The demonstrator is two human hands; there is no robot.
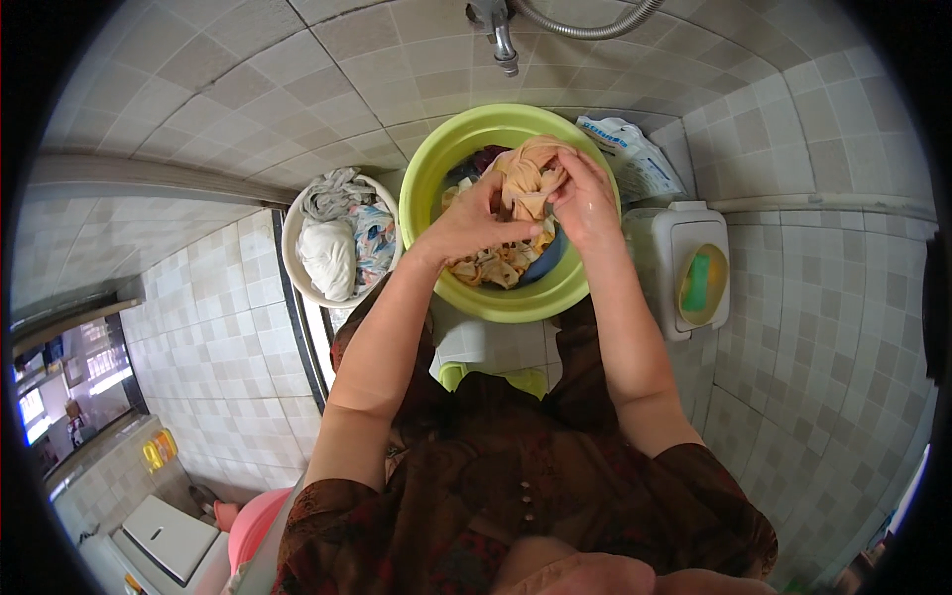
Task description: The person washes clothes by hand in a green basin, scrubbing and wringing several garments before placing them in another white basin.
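Observation:
A bunched peach cloth (532, 171) is held up between my two hands, over a round lime-green basin (428, 260). My left hand (470, 220) cups the cloth's lower left side, its thumb spread wide from the fingers, whose tips are partly hidden behind the folds. On the other side, my right hand (587, 203) has its fingers bent over the cloth's edge, and its skin looks wet. Beneath them in the basin lie a yellowish patterned cloth (493, 266), a blue cloth (543, 264) and a dark purple cloth (486, 157).
Left of the basin stands a white tub (292, 260) of grey, white and patterned laundry. At right, a lidded white bin (702, 220) carries a dish (716, 309) with a green bar. A plastic bag (635, 159) leans behind; a metal tap (504, 50) juts from the tiled wall.

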